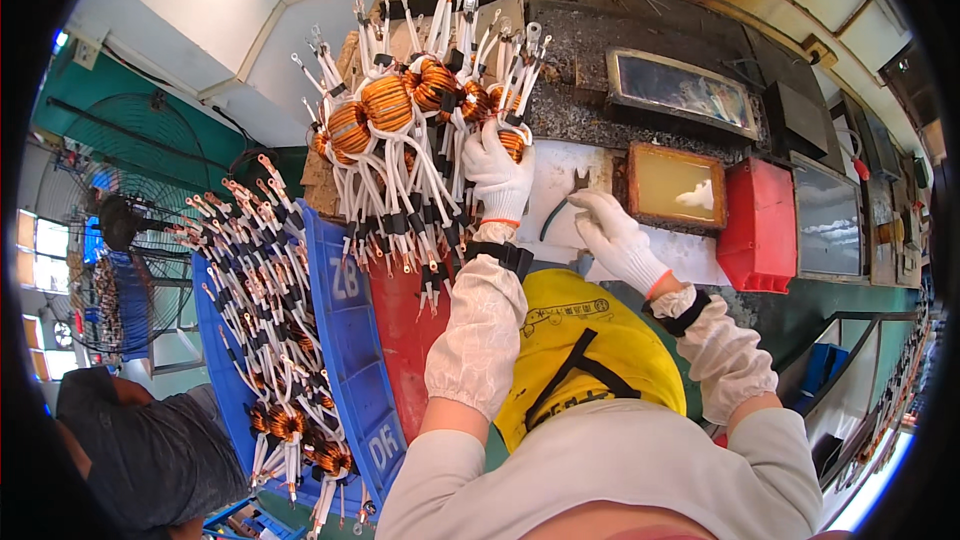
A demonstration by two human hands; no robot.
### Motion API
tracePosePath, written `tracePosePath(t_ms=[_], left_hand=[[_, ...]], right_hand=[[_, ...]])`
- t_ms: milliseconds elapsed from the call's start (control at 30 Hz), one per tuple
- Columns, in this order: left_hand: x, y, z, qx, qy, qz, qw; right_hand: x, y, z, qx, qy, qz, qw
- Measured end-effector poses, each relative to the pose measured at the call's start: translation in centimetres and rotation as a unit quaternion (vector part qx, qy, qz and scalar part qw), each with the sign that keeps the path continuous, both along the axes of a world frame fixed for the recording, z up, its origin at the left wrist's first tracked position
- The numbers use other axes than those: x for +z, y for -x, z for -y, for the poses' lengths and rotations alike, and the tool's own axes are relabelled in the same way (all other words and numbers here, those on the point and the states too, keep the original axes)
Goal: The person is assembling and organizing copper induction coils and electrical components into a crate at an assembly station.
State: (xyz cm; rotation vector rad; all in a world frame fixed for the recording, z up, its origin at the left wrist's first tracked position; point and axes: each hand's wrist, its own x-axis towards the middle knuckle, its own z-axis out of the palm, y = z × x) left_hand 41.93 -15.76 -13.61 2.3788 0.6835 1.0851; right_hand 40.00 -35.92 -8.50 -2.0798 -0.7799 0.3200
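Observation:
A heap of copper-wound ring coils (387, 103) with white sleeved leads and metal lugs stands at the back of the bench. My left hand (498, 178), in a white glove, closes on a copper-wound coil (512, 144) at the right end of this heap. My right hand (620, 240), gloved too, hovers over the white bench surface with its fingers apart and nothing visible in them. Just left of its fingertips lie pliers (556, 214) with dark handles.
Right of the pliers stand a brown-rimmed tray (634, 188) of yellowish material, a red bin (762, 225) and a glass-topped box (685, 90). At left, a blue crate (345, 340) holds more coils. A person (150, 450) is at the lower left, near a large fan (125, 225).

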Motion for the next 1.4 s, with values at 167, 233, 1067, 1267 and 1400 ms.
tracePosePath(t_ms=[167,233,1067,1267,1400], left_hand=[[-0.7,0.6,1.5,-0.012,0.008,0.058,0.998],[-1.1,0.9,1.7,-0.007,-0.002,0.062,0.998],[-1.5,0.7,0.1,-0.019,-0.039,0.041,0.998],[-0.9,1.1,-1.7,-0.050,-0.021,-0.016,0.998],[0.5,1.0,-2.1,-0.040,0.049,-0.101,0.993]], right_hand=[[1.6,-0.1,1.6,0.020,0.015,0.003,1.000],[2.0,0.0,1.9,0.030,0.024,0.012,0.999],[3.3,0.1,12.3,-0.072,0.007,0.045,0.996],[3.0,0.9,11.9,-0.060,0.005,0.091,0.994],[2.8,0.8,11.9,-0.060,0.014,0.096,0.993]])
